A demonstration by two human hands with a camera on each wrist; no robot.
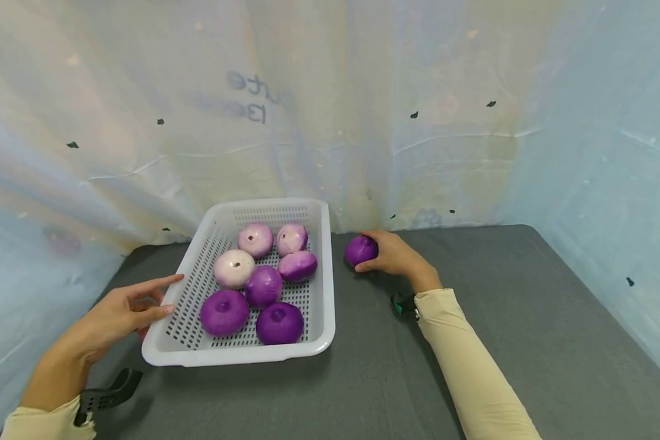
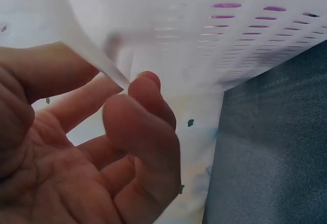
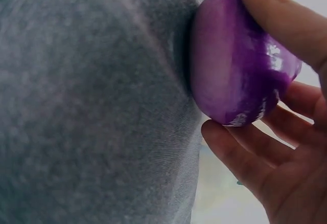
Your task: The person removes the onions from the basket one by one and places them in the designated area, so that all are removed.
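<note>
Right hand (image 1: 397, 255) had a purple onion (image 1: 357, 251) gripped between thumb and fingers, at the tabletop (image 1: 539, 305) just right of the white basket (image 1: 242, 355); couldn't tell if it was touching down. Fingers hid its right side in the head view. Root/tip stub pointed up, away from the tabletop, long axis roughly parallel to the surface (squat shape, wider than tall). Left hand (image 1: 118, 315) pinched the basket's left rim, fingers beneath partly hidden; left wrist view cut off most of the basket, contents just purple slivers through slots. Seven loose onions (image 1: 263, 286) lay inside, pale ones toward the back. Basket's right wall stood between those and the held one. Plastic sheet (image 1: 330, 91) hung behind, lettering faint.
</note>
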